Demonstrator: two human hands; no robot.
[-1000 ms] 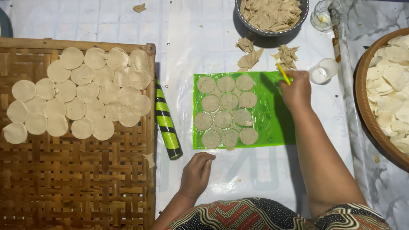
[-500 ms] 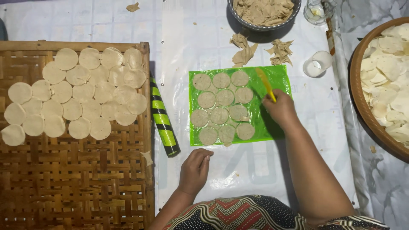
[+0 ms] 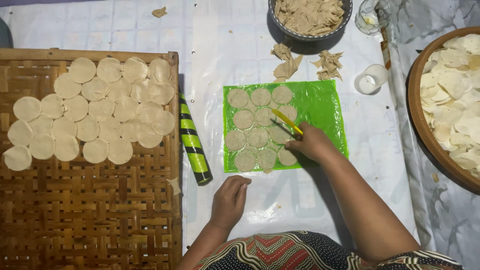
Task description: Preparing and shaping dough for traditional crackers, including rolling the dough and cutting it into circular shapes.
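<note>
Yellow stick [image 3: 286,121], pinched in right hand [image 3: 312,144], points diagonally up-left over dough discs [image 3: 258,137].

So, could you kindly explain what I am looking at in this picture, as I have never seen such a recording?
The picture comes from a camera worn on a person's head, looking down at their own bare hands. The right hand holds a thin yellow tool over round dough discs on a green plastic sheet. The left hand rests on the white table cover. A green striped roller lies beside a woven bamboo tray carrying more discs. A bowl of dough scraps sits at the top, a wooden bowl at right.
</note>
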